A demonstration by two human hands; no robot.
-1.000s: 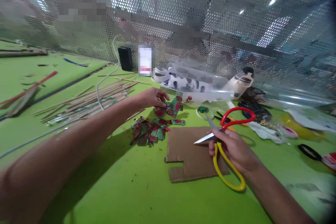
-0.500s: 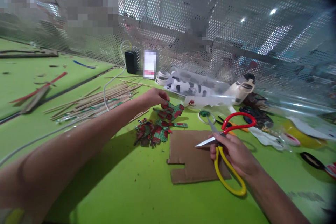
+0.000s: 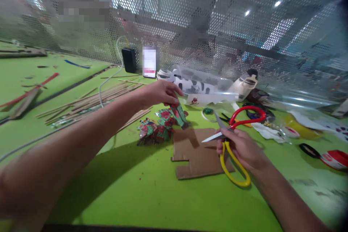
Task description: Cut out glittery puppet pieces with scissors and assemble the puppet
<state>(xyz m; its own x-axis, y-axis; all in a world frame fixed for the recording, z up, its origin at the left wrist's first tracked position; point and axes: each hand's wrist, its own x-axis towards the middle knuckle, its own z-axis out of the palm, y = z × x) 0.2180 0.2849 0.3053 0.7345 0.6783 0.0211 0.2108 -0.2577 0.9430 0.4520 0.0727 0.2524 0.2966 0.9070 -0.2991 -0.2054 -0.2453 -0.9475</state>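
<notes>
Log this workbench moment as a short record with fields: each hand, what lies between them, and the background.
left hand: lifts a strip of red-and-green patterned paper off the table
right hand: grips the yellow-handled scissors, blades pointing left over the cardboard
cardboard piece: flat on the green table, notched at its left edge
paper scraps: small pile of the same pattern, left of the cardboard
red-handled scissors: lying behind the right hand
bamboo sticks: loose bundle, far left
back: perforated metal screen
</notes>
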